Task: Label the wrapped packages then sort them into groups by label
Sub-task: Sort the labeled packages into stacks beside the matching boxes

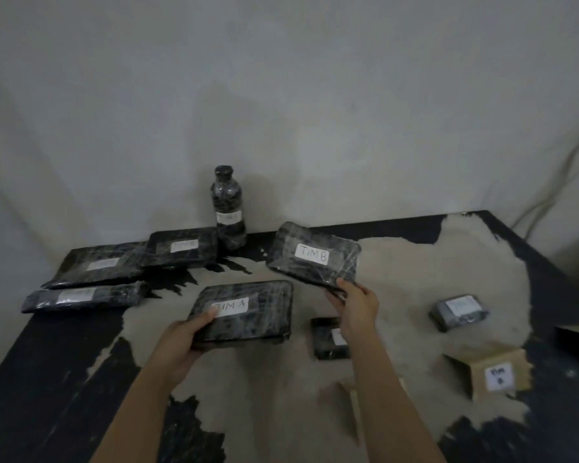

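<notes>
Two packages (248, 324) (315, 260), near edges gripped (seemingly lifted)

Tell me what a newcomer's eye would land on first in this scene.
Two dark wrapped packages in the middle stand out: the left hand grips the TIM A package, and the right hand holds the TIM B package by its near corner. Behind them a wrapped bottle stands upright at the wall, with flat labelled packages to its left.

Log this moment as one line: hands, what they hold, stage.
left hand: grips TIM A package | right hand: grips TIM B package | stage: sorting by label | wrapped bottle: upright at rear
</notes>
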### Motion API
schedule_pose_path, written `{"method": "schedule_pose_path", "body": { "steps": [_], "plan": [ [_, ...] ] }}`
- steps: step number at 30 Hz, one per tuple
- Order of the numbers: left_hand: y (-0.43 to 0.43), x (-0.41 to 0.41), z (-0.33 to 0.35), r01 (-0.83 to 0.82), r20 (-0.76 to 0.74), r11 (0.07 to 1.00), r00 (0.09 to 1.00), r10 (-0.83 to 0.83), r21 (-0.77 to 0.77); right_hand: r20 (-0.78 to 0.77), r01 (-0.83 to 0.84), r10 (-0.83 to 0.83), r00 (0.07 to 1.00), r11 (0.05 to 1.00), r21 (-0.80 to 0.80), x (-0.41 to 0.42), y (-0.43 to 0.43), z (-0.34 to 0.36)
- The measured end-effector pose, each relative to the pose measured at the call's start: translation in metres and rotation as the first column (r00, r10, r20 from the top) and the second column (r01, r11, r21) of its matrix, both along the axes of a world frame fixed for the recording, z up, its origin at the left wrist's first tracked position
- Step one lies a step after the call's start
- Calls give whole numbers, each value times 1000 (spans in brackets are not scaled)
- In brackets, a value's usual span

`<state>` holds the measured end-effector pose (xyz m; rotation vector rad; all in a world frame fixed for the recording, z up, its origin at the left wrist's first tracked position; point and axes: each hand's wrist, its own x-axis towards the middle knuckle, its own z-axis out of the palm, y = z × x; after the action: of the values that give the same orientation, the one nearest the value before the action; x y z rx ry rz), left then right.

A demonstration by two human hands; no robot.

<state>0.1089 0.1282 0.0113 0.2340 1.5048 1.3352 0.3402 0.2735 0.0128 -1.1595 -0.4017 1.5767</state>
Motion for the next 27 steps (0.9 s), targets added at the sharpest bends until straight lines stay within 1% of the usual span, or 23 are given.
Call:
{"method": "schedule_pose_path", "body": {
  "steps": [4, 7, 10, 12, 15, 18, 21, 24, 26, 27],
  "plan": [
    [41, 57, -4, -43, 17, 999, 999, 43, 33, 11, 103, -103, 995, 995, -6, 62, 12, 1],
    [72, 101, -5, -54, -12, 998, 998, 55, 44, 32, 196, -196, 980, 981, 1, 107, 29, 2],
    [98, 132, -6, -141, -42, 989, 989, 142, 39, 86, 239, -238, 967, 971, 3, 146, 50, 4],
    [112, 146, -10, -191, -94, 982, 977, 191, 6, 132, 262, -259, 957, 965, -1, 170, 64, 7],
    [122, 153, -17, -226, -255, 969, 947, 195, -97, 220, 272, -268, 938, 962, 16, 198, 85, 10],
    [123, 157, -21, -241, -396, 952, 906, 151, -187, 339, 218, -213, 917, 976, 22, 220, 105, 7],
    [119, 162, -24, -256, -465, 935, 878, 117, -247, 478, 134, -122, 870, 991, 8, 232, 118, 4],
    [116, 168, -24, -283, -498, 919, 860, 117, -274, 657, 47, -16, 754, 998, -30, 239, 128, -1],
    [115, 170, -23, -268, -516, 924, 851, 94, -273, 709, -16, 54, 703, 998, -60, 241, 130, 0],
    [114, 171, -24, -257, -527, 928, 846, 81, -271, 727, -58, 119, 676, 992, -108, 242, 130, 0]
  ]
}}
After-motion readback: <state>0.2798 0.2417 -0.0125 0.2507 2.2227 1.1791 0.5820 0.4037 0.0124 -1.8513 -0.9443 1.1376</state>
